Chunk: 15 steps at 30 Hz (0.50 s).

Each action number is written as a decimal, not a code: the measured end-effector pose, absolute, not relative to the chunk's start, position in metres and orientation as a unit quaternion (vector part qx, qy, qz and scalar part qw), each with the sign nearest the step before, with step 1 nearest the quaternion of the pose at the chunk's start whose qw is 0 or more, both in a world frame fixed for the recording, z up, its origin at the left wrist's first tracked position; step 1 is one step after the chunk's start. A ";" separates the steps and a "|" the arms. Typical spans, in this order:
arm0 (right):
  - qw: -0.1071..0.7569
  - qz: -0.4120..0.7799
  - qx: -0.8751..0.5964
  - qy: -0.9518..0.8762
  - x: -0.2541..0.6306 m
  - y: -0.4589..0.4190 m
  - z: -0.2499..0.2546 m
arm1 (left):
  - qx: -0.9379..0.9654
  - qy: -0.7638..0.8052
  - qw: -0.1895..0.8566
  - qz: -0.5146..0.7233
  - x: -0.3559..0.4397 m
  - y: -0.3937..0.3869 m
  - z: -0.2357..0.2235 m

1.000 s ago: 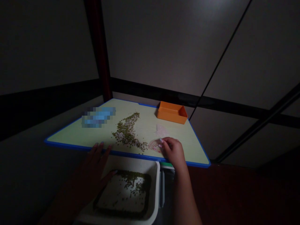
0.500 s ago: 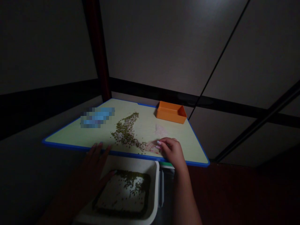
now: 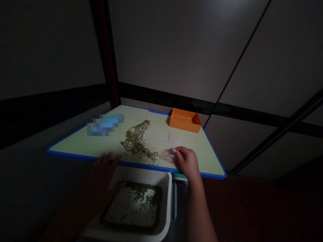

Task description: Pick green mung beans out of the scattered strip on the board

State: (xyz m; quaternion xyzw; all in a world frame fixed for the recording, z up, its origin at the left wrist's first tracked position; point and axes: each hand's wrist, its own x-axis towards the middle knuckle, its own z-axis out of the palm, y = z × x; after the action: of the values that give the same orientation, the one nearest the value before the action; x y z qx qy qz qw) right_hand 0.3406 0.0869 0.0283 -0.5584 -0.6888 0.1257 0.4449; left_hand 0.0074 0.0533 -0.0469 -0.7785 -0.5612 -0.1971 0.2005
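Green mung beans (image 3: 136, 141), too many to count, lie in one long, loose trail across a pale green tabletop (image 3: 75, 146) with a blue edge, running from near the far edge almost to the near edge. More of them lie in one white tray (image 3: 167, 198) just below the near edge, scattered over its pale base and banked along its inner walls.

The left hand (image 3: 98, 181) is open, its fingers spread with the tips at the near blue edge and its thumb reaching over the tray. The right hand (image 3: 186, 164) is nearly closed, its fingers curled and pinching one pale translucent scrap (image 3: 165, 156) near the near edge, right of the trail. A second scrap (image 3: 173, 138) lies flat farther in, just apart from it.

One orange box (image 3: 185, 121) stands at the far edge, and one pixelated blue object (image 3: 105, 125) lies left of the trail.
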 end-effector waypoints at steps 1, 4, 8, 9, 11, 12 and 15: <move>0.445 0.120 -0.566 -0.683 0.341 0.087 0.028 | -0.777 -0.563 0.201 -0.200 0.008 0.053 -0.047; 0.444 0.111 -0.583 -0.671 0.341 0.088 0.028 | -0.773 -0.568 0.201 -0.199 0.009 0.053 -0.046; 0.441 0.109 -0.576 -0.679 0.341 0.088 0.028 | -0.777 -0.562 0.204 -0.197 0.008 0.053 -0.045; 0.440 0.111 -0.571 -0.684 0.341 0.088 0.028 | -0.779 -0.558 0.206 -0.199 0.008 0.053 -0.045; 0.440 0.124 -0.552 -0.697 0.340 0.088 0.029 | -0.781 -0.553 0.209 -0.201 0.008 0.053 -0.046; 0.440 0.135 -0.538 -0.706 0.340 0.087 0.029 | -0.781 -0.554 0.209 -0.201 0.008 0.054 -0.046; 0.448 0.164 -0.501 -0.723 0.339 0.087 0.028 | -0.778 -0.561 0.205 -0.197 0.009 0.053 -0.045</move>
State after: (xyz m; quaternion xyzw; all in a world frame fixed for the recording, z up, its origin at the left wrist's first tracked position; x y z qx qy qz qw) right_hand 0.3393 0.0870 0.0284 -0.5005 -0.7225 0.1641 0.4478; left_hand 0.0088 0.0534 -0.0454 -0.7779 -0.5607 -0.1966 0.2045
